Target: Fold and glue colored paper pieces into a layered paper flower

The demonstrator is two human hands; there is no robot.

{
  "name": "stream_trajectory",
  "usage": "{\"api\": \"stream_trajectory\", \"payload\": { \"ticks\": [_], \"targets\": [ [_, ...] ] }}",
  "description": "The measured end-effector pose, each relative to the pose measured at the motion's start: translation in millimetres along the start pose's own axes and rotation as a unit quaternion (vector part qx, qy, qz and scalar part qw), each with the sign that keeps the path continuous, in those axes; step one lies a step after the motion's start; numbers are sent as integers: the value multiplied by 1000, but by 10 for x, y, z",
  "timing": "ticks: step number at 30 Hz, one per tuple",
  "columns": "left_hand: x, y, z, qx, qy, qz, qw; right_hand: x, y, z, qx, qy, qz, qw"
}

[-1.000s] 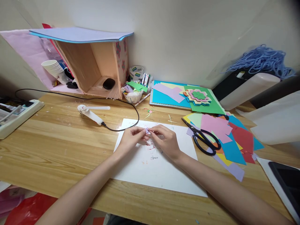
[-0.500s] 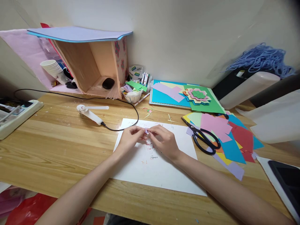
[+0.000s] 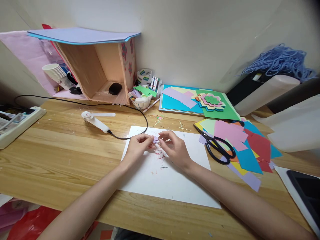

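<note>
**Two hands pinch a scrap of lilac paper over a white sheet**

The left hand (image 3: 137, 147) and right hand (image 3: 175, 149) meet above the white sheet (image 3: 175, 180) on the table (image 3: 62, 150), fingers (image 3: 150, 140) drawn narrow around a small lilac paper piece (image 3: 156, 139) held between both. Black scissors (image 3: 217, 148) lie just right, on loose coloured paper (image 3: 247, 146). A tape roll (image 3: 144, 76) by the wall carries green lettering too small to read.

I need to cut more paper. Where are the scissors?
The black scissors lie at right in the head view, on the coloured paper scraps, just past the white sheet under the hands.
</note>
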State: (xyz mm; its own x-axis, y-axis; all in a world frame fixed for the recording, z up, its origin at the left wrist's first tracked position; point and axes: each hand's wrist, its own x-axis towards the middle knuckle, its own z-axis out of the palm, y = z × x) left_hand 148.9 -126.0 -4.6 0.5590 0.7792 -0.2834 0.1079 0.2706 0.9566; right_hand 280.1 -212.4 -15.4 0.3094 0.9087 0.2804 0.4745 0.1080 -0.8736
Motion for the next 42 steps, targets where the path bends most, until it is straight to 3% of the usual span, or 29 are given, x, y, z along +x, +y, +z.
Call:
{"api": "stream_trajectory", "payload": {
  "ticks": [5,11,24,42],
  "targets": [
    [-23,-12,16,17,18,44,999,51,38,-24,56,-67,74,993],
    [-35,-17,33,22,-3,39,999,78,129,-11,135,-66,100,984],
    [-55,-57,49,68,-6,53,996,67,135,-10,138,-70,86,984],
    [-55,11,39,54,-7,35,998,82,121,-11,135,-50,95,985]
  ]
}}
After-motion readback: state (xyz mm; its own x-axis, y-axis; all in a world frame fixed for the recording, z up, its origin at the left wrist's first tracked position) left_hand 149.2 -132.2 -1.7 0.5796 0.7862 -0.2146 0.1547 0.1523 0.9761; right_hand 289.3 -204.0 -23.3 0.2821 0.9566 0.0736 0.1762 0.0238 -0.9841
